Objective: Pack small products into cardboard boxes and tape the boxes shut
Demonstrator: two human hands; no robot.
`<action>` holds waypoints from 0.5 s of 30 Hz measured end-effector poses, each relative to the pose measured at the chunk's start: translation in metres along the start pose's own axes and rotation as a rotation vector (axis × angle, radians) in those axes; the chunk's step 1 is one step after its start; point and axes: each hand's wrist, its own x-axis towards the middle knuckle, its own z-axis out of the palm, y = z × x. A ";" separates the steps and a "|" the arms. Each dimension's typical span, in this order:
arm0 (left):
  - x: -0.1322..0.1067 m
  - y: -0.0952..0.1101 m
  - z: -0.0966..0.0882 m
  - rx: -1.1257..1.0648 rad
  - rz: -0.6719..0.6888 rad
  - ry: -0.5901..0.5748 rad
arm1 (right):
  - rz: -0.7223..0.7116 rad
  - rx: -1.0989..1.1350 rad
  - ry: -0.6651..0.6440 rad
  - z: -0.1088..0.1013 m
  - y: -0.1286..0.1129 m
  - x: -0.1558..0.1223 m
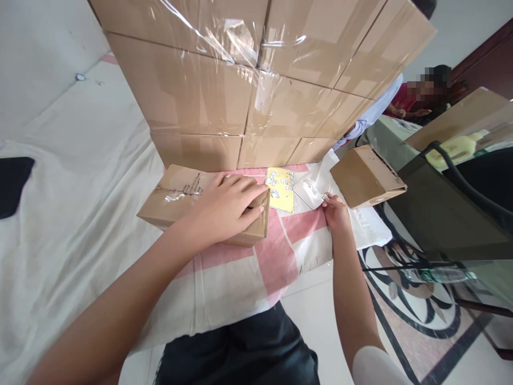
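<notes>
My left hand (230,206) lies flat, fingers spread, on top of a small taped cardboard box (172,200) that rests on a white and pink cloth (276,256). My right hand (335,209) is closed in a pinch on a small pale item I cannot name, just right of a yellow sticker sheet (280,195) with several small stickers. A white plastic bag (312,184) lies under and behind that hand.
A tall stack of cardboard boxes (248,80) wrapped in clear film stands right behind. A smaller open box (366,176) sits to the right. A dark table (444,219) with a cable is at far right, with another person (404,101) beyond it.
</notes>
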 end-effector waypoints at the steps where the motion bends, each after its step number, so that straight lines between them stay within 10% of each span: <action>1: 0.000 -0.001 0.000 0.001 0.003 -0.002 | -0.005 -0.009 0.011 0.000 0.000 0.000; 15: 0.001 -0.002 0.001 0.022 0.015 -0.007 | 0.027 -0.139 0.122 0.003 0.001 -0.009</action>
